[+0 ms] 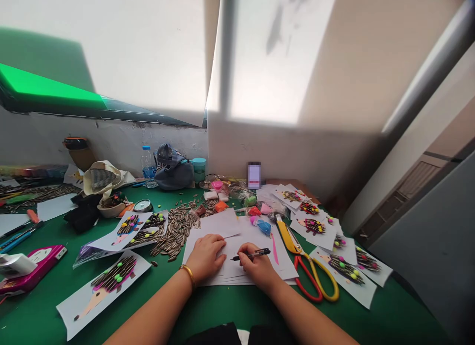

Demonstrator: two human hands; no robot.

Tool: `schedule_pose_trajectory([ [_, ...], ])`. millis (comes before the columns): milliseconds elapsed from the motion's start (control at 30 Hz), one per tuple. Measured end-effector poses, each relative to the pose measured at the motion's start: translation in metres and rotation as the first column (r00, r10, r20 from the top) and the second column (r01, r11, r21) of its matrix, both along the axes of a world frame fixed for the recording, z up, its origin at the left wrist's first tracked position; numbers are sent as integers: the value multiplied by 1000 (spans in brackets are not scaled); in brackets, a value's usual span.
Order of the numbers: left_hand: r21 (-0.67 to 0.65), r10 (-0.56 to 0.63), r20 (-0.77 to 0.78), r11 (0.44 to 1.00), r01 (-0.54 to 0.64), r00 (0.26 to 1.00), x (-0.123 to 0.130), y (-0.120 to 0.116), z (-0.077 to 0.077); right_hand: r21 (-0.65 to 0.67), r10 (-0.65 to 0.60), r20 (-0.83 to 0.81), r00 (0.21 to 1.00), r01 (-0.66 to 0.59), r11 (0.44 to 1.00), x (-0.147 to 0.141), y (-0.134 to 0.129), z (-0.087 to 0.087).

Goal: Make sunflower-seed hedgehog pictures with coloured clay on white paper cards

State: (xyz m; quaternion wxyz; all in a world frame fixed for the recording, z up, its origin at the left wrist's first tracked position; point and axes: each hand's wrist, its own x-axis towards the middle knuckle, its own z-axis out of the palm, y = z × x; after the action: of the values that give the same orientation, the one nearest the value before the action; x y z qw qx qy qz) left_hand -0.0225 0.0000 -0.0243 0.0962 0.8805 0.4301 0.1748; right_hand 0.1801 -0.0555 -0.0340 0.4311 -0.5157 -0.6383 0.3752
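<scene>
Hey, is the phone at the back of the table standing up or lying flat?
Standing up: the phone faces the camera, its lit screen taller than wide and its long edges vertical.

A glaring bright patch whitens the wall (274, 87) between soft shadows, while the frame's edges look stretched.

Open green tabletop (226, 308) lies between the forearms (159, 303). Right of the paper (233, 242), scissors (302, 253) and overlapping picture cards (315, 227) block the way; left, striped seeds (178, 223) crowd the paper's edge.
</scene>
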Motion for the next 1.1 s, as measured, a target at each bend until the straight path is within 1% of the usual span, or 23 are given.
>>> schedule_pose_trajectory([
  [267, -10, 10, -2, 1000, -10, 1000, 0, 0, 2, 53, -23, 72, 997, 20, 998, 0, -1, 6],
  [433, -9, 8, -1, 1000, -8, 1000, 1, -1, 1, 60, -56, 109, 992, 50, 997, -1, -2, 5],
  [633, -1, 12, -8, 1000, -12, 1000, 1, 0, 0, 38, -14, 146, 989, 9, 999, -4, -4, 6],
  [900, -1, 7, 2, 1000, -7, 1000, 0, 0, -2, 53, -2, 188, 982, -8, 999, -5, -4, 6],
  [1100, -10, 11, -2, 1000, -11, 1000, 1, 0, 0, 58, 2, 182, 983, -13, 998, -5, -4, 4],
])
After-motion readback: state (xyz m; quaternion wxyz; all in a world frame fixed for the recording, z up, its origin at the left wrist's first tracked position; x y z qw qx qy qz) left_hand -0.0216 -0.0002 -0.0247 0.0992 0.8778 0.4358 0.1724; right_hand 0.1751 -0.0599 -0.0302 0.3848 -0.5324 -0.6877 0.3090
